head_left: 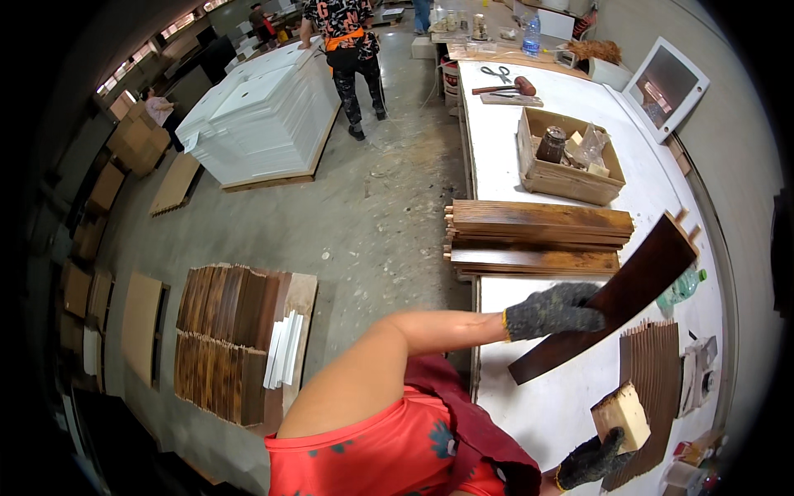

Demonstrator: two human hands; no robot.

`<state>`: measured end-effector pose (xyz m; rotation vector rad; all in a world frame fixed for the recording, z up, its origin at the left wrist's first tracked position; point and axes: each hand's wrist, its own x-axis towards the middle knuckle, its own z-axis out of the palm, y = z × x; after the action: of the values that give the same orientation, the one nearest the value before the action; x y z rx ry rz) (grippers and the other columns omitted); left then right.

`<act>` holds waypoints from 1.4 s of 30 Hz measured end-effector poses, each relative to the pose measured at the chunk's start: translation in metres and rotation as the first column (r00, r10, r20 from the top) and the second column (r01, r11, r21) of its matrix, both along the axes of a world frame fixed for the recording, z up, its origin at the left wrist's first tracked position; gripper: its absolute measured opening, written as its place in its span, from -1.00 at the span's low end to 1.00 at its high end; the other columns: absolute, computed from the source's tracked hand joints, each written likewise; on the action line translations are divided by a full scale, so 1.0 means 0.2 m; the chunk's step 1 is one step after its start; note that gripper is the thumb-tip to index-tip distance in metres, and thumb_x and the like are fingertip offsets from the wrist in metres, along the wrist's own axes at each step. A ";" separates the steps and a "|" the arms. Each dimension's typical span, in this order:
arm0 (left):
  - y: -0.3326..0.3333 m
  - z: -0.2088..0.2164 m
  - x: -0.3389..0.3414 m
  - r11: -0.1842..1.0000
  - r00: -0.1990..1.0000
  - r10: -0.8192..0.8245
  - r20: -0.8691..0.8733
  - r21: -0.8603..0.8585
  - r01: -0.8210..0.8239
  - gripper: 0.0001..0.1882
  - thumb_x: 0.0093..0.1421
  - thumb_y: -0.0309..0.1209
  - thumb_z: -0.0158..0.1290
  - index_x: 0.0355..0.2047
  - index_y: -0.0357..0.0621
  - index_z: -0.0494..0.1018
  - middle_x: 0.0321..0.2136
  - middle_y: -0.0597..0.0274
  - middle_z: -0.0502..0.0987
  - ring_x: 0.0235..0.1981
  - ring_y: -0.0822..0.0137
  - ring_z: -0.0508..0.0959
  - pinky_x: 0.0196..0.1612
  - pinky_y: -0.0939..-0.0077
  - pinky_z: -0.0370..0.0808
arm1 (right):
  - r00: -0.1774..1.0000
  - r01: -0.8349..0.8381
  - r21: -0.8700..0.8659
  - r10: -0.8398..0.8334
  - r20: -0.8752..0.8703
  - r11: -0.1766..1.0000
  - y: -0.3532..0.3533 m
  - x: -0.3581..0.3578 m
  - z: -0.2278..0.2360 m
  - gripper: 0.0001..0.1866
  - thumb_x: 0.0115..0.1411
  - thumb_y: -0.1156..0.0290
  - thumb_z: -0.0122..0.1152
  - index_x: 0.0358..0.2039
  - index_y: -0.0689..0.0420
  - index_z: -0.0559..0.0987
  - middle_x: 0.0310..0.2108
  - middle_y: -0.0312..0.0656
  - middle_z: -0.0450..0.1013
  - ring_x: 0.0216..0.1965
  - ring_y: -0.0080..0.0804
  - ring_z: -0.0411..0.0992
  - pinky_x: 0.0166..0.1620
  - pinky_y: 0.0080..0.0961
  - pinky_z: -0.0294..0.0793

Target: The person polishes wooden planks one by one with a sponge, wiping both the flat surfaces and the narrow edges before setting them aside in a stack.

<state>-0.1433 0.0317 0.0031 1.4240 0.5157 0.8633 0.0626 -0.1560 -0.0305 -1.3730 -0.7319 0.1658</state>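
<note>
My left hand (556, 312), in a dark grey knit glove, is closed around a dark brown wooden board (616, 298). The board is held tilted above the white-topped bench (517, 339), with pale pegs sticking out of its upper end. Lower right, my right hand (594, 459), also gloved, grips a cream sponge block (622, 417) with brown stains. Just behind the sponge is a row of dark brown slats (649, 355) on the bench. Beyond my left hand lies a stack of brown-stained boards (538, 231) with pegged ends.
Farther along the bench are a wooden box (571, 178) with a jar, a mallet (523, 86) and scissors (496, 74). A green bottle (685, 289) is near the wall. Stacked boards (219, 347) and a pallet of white panels (256, 116) stand left; a person (351, 58) walks beyond.
</note>
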 end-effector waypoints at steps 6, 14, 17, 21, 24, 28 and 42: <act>-0.08 -0.38 0.17 0.953 0.938 0.295 -0.184 -0.008 -0.302 -0.55 0.18 -0.20 -0.03 0.00 -0.20 0.30 -0.06 0.00 0.38 0.00 0.18 0.35 0.07 0.43 0.26 | 1.000 0.009 0.032 -0.010 0.020 0.999 -0.01 0.04 0.01 -0.57 0.07 0.46 0.15 -0.05 0.32 0.34 -0.09 -0.04 0.31 -0.04 -0.25 0.28 0.02 -0.35 0.29; -0.19 -0.23 0.12 0.957 0.968 0.247 -0.046 -0.144 -0.251 -0.70 0.20 -0.27 -0.02 -0.13 -0.19 0.36 -0.33 0.31 0.45 -0.29 0.48 0.38 -0.18 0.57 0.35 | 0.947 -0.046 -0.046 0.058 0.316 0.998 0.36 0.00 0.43 -0.46 -0.04 0.47 0.28 -0.03 0.29 0.33 -0.16 -0.13 0.38 -0.13 -0.41 0.35 -0.05 -0.48 0.36; -0.23 -0.26 0.18 0.971 0.978 0.190 -0.085 -0.132 -0.200 -0.69 0.21 -0.27 -0.04 -0.13 -0.21 0.36 -0.32 0.30 0.45 -0.28 0.47 0.38 -0.17 0.54 0.34 | 0.844 0.036 0.111 -0.090 0.529 0.993 0.48 0.03 0.63 -0.41 -0.14 0.23 0.40 -0.12 0.22 0.41 -0.26 -0.08 0.45 -0.24 -0.35 0.45 -0.25 -0.47 0.51; -0.28 -0.25 0.21 0.981 0.988 0.140 -0.068 -0.125 -0.147 -0.71 0.20 -0.29 -0.02 -0.15 -0.21 0.37 -0.33 0.30 0.47 -0.29 0.47 0.39 -0.18 0.55 0.35 | 0.837 -0.040 0.142 -0.044 0.545 0.989 0.62 0.06 0.73 -0.46 -0.11 0.21 0.38 -0.16 0.21 0.44 -0.32 -0.11 0.46 -0.31 -0.38 0.45 -0.26 -0.47 0.49; -0.29 -0.25 0.19 0.979 0.980 0.170 -0.107 -0.096 -0.180 -0.73 0.19 -0.31 0.00 -0.16 -0.20 0.39 -0.34 0.31 0.48 -0.30 0.49 0.40 -0.20 0.57 0.36 | 0.804 0.017 -0.011 -0.007 0.595 1.000 0.70 0.08 0.65 -0.46 -0.13 0.22 0.40 -0.17 0.20 0.44 -0.32 -0.11 0.45 -0.33 -0.34 0.45 -0.26 -0.45 0.47; -0.26 -0.28 0.18 0.965 0.981 0.189 -0.047 -0.178 -0.195 -0.71 0.17 -0.32 0.03 -0.15 -0.21 0.39 -0.33 0.33 0.48 -0.33 0.51 0.41 -0.22 0.61 0.38 | 0.700 0.045 0.026 -0.051 0.713 0.999 0.68 0.05 0.54 -0.47 -0.15 0.23 0.41 -0.19 0.18 0.45 -0.32 -0.10 0.45 -0.31 -0.28 0.44 -0.25 -0.42 0.45; 0.21 -0.27 0.10 0.138 0.684 0.702 0.196 0.905 -0.402 -0.61 0.05 -0.56 -0.10 -0.06 -0.31 0.36 -0.07 -0.02 0.42 -0.01 0.03 0.38 0.13 0.19 0.20 | 0.606 -0.295 -0.565 0.608 0.513 0.771 0.08 -0.23 -0.10 -0.59 -0.18 0.38 0.29 -0.24 0.13 0.48 -0.33 -0.08 0.42 -0.28 -0.11 0.37 -0.18 -0.30 0.35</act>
<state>-0.1232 0.0737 -0.0508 2.5042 0.9149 1.7853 0.0163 -0.1404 -0.0495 -1.6449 -1.7829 0.2542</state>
